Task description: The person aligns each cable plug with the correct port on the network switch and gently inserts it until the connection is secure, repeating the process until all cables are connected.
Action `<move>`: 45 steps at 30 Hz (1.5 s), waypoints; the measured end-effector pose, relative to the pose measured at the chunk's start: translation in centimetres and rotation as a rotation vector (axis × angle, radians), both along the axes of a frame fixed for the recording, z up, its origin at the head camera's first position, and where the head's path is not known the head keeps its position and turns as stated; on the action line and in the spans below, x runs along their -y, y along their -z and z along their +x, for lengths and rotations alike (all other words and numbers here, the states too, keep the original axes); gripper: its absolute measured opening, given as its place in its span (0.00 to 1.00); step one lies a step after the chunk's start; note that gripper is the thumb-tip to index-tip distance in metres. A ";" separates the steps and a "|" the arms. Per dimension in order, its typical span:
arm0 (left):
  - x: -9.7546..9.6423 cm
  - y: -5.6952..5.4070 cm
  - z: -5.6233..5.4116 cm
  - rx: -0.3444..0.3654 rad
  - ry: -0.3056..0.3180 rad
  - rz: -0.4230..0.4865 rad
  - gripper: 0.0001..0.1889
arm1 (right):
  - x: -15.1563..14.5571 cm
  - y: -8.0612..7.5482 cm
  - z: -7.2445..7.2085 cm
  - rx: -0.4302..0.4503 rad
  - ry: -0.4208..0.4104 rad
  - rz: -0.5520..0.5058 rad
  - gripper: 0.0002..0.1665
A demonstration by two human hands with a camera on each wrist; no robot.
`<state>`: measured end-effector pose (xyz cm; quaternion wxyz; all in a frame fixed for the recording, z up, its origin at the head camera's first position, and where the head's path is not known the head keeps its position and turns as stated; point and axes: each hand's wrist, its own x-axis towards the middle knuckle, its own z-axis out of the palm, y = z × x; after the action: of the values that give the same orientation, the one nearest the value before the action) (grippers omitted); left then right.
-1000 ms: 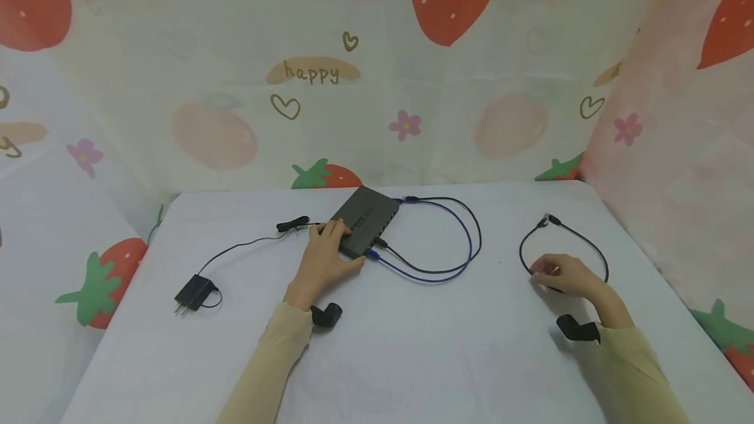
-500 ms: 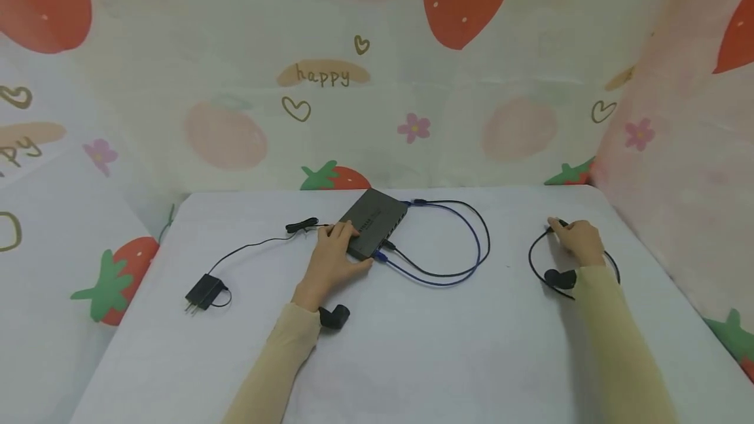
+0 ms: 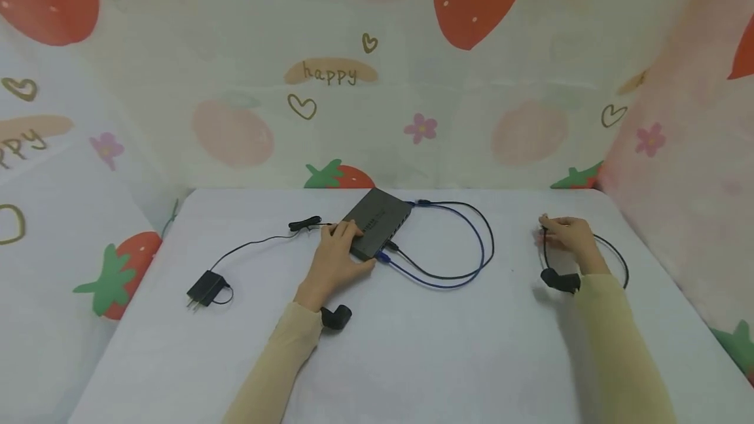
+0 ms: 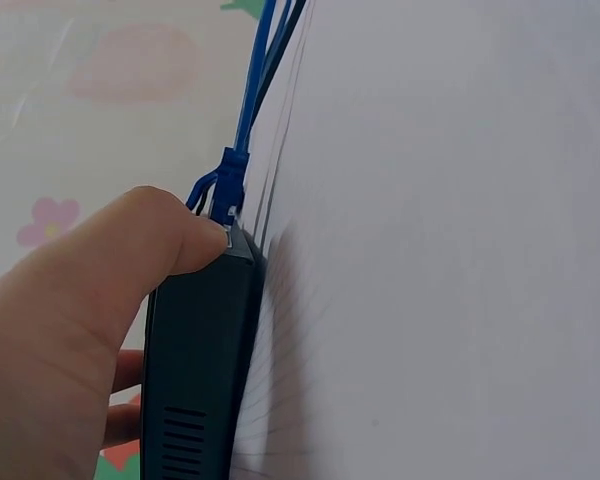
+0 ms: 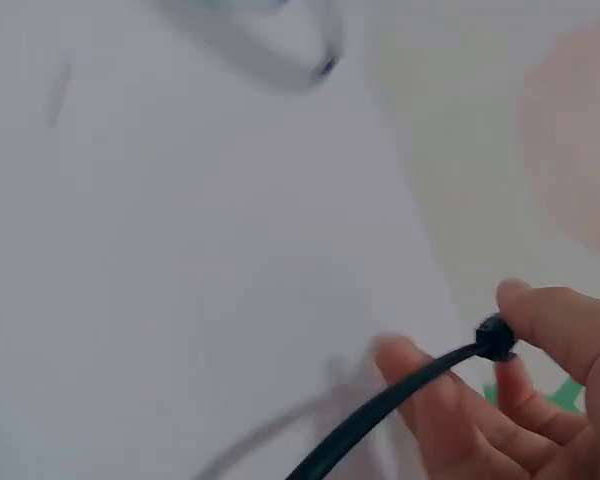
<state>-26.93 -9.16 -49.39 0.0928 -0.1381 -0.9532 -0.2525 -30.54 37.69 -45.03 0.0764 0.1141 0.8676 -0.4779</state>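
A dark network switch (image 3: 381, 216) sits at the table's back middle. My left hand (image 3: 334, 260) grips its near left end, thumb at the port corner by a blue cable's plug (image 4: 228, 185) and fingertips over the top. A black and a blue network cable (image 3: 434, 286) loop from ports on its right side. On the right, my right hand (image 3: 570, 239) pinches a separate black network cable (image 5: 365, 415) right at its plug (image 5: 495, 338), between thumb and fingers. The rest of that cable (image 3: 622, 260) curves behind the wrist; its other end is hidden.
A black power adapter (image 3: 206, 288) with metal prongs lies at the left, its thin cord running to a tied bundle (image 3: 304, 224) beside the switch. White cloth covers the table (image 3: 448, 358). A strawberry-print curtain (image 3: 353, 123) stands behind and at both sides.
My right hand has moved away from me from the cable's near side to its plug, took hold of it and shifted slightly left. My left hand stays on the switch.
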 end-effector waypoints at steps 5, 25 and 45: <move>0.3 -0.2 0.1 0.003 -0.020 0.005 0.29 | 1.9 -0.4 -0.2 0.094 -0.118 -0.416 0.43; 0.3 0.0 0.4 0.023 -0.031 0.011 0.30 | 5.4 1.7 0.7 0.304 -0.097 -1.773 0.12; -0.1 0.0 0.0 0.005 -0.008 -0.006 0.30 | 9.9 0.2 1.5 0.260 -0.217 -1.565 0.15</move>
<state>-26.96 -9.09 -49.36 0.0911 -0.1342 -0.9546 -0.2497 -29.01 27.83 -45.21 0.2809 -0.0028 0.2711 -0.9206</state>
